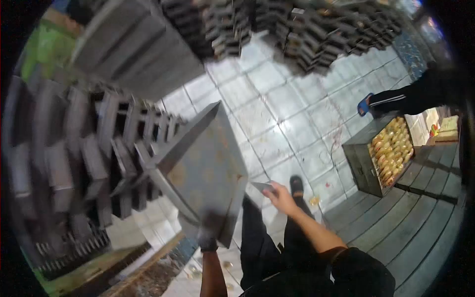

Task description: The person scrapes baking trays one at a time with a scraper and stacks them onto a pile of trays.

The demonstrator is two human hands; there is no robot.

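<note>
A grey metal tray (208, 168) with brownish stains is tilted in front of me. My left hand (208, 240), in a dark glove, is closed on its lower edge; the fingers are partly hidden behind the metal. My bare right hand (281, 199) pinches a small flat grey scraper blade (260, 186). The blade's tip is close to the tray's right corner, and I cannot tell whether they touch.
Stacked grey trays (84, 158) rise on the left, with more stacks (321, 34) at the back. A metal tray of wrapped yellowish items (391, 151) stands on grey slabs (396, 218) at right. Another person's leg (401, 100) is beside it. White tiles (277, 119) cover the floor.
</note>
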